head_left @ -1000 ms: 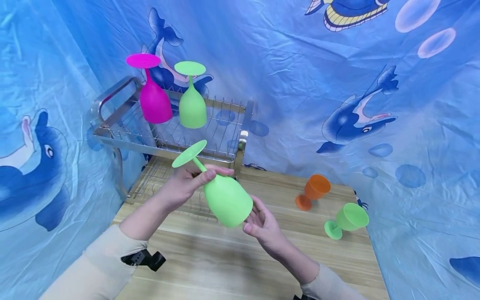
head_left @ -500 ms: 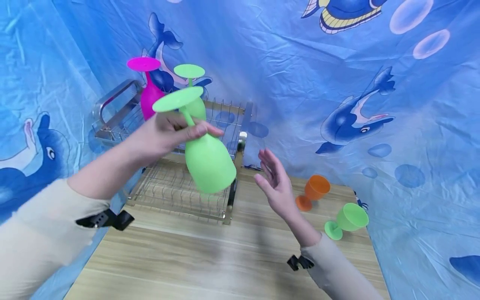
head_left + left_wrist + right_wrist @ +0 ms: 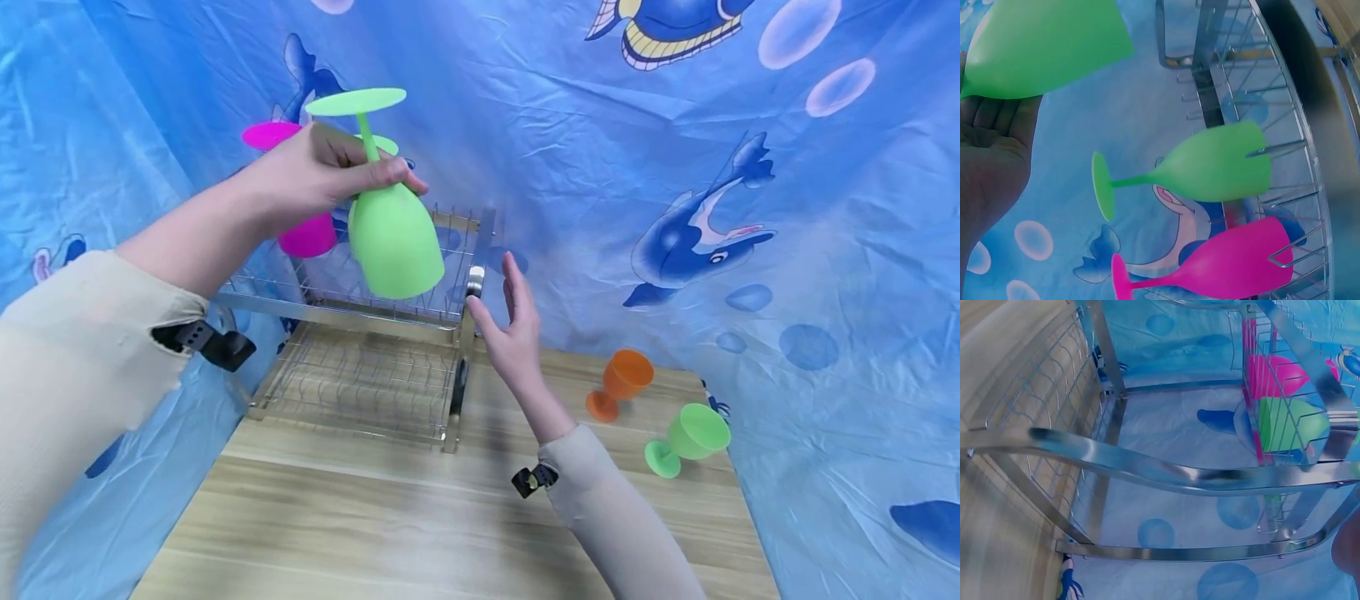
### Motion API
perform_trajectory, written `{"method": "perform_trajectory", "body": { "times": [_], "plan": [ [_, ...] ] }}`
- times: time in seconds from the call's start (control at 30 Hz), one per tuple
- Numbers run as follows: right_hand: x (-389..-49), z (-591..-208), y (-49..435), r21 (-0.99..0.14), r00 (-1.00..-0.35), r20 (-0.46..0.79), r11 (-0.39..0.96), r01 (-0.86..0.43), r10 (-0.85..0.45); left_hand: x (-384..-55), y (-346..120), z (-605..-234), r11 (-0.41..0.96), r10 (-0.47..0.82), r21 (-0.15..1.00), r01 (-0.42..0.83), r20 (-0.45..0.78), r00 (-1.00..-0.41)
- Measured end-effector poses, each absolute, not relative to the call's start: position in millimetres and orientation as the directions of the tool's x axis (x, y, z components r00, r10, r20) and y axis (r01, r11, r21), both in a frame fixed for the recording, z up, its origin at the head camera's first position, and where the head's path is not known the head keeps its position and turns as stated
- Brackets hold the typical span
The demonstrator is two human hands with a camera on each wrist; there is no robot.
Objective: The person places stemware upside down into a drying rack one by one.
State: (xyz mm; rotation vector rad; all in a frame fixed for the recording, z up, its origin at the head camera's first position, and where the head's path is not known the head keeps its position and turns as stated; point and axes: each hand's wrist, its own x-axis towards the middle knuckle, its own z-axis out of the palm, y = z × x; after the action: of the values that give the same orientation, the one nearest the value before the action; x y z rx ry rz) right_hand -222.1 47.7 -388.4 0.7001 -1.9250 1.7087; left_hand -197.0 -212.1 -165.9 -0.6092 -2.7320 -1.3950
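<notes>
Near the metal rack [image 3: 352, 321], we see the left hand [image 3: 322, 175], which holds a green cup [image 3: 397, 242] (it is upside down), and beside the rack the right hand [image 3: 513, 337] has thumb wide from fingers

The pale wood-grain tabletop [image 3: 360, 525] carries a 2-tier silver metal wire rack [image 3: 341, 317] at far left, plus 1 orange stemmed goblet [image 3: 627, 375] and 1 light-green stemmed goblet [image 3: 697, 432] at right.
</notes>
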Motion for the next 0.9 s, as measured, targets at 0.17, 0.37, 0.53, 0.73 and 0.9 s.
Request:
{"method": "perform_trajectory", "body": {
  "times": [0.17,0.37,0.53,0.73,0.9],
  "plan": [
    [-229,-395,37,-0.765,-0.774,0.633,0.134,-0.630,-0.027,-216,-212,-168,0.585,0.295,0.746,0.319,0.171,-0.940],
    [-230,-399,29,-0.734,-0.751,0.660,0.201,-0.649,-0.014,-237,-211,-175,0.618,0.301,0.705,0.348,0.196,-0.933],
    [-231,-402,27,-0.699,-0.718,0.696,0.221,-0.680,-0.006,-253,-206,-182,0.640,0.276,0.694,0.330,0.194,-0.941],
    [-231,-405,25,-0.681,-0.700,0.714,0.226,-0.697,-0.006,-267,-200,-192,0.645,0.245,0.705,0.294,0.174,-0.954],
    [-231,-404,23,-0.677,-0.695,0.719,0.222,-0.702,-0.003,-271,-195,-205,0.640,0.199,0.724,0.256,0.165,-0.966]
  ]
}}
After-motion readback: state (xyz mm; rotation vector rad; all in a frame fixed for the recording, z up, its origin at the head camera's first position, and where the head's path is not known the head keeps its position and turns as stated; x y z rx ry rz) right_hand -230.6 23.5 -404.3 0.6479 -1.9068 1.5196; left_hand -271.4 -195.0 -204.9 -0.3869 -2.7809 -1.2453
